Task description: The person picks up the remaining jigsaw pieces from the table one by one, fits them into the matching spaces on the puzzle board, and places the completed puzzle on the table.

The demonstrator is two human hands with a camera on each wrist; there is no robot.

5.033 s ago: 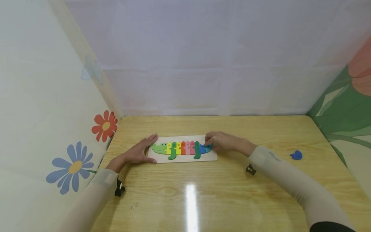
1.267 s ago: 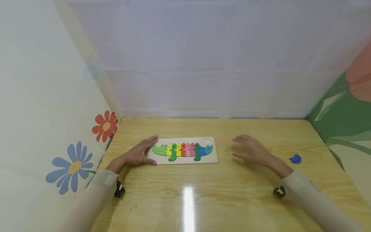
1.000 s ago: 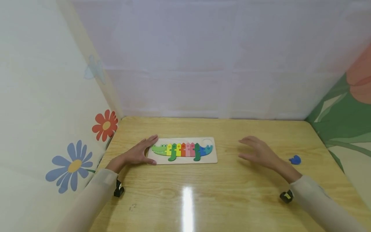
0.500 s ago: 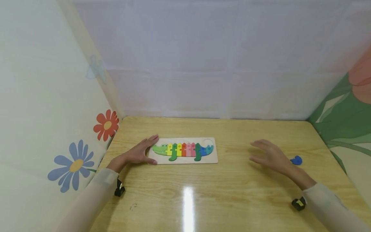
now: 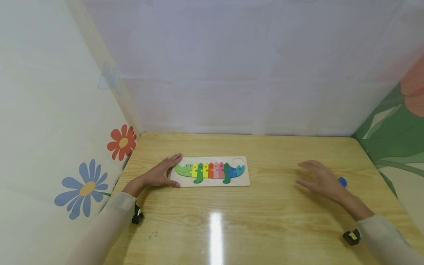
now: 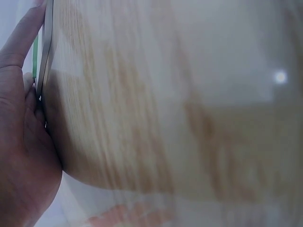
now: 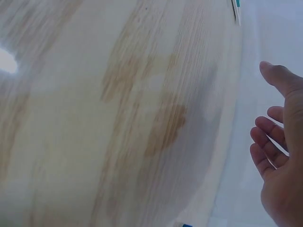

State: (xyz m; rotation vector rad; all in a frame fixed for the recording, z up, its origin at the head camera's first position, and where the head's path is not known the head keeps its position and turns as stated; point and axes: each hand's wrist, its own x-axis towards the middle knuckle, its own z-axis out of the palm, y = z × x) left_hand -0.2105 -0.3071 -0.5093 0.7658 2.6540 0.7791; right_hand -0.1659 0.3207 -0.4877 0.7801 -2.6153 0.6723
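A wooden crocodile puzzle board (image 5: pixel 208 182) lies flat on the table, filled with coloured pieces from green head to blue tail. A bare round recess (image 5: pixel 239 162) shows above the tail. My left hand (image 5: pixel 157 174) rests at the board's left end, thumb at the near corner and fingers at the far one. In the left wrist view, its thumb (image 6: pixel 21 42) lies straight along the board's edge. My right hand (image 5: pixel 322 180) hovers over the table with spread, relaxed fingers and holds nothing. A small blue piece (image 5: pixel 342 182) lies just beyond its wrist, partly hidden by it.
The wood-grain table (image 5: pixel 265 213) runs back to a pale cloth wall (image 5: pixel 232 73). Printed side panels stand at left and right, with flowers (image 5: pixel 87 188) on the left one. A black wrist camera (image 5: pixel 351 237) hangs below the right wrist.
My right hand has left the tail end of the board, fingers now loosened, and moved right to beside the blue piece, partly covering it. My left hand and the board stay put.
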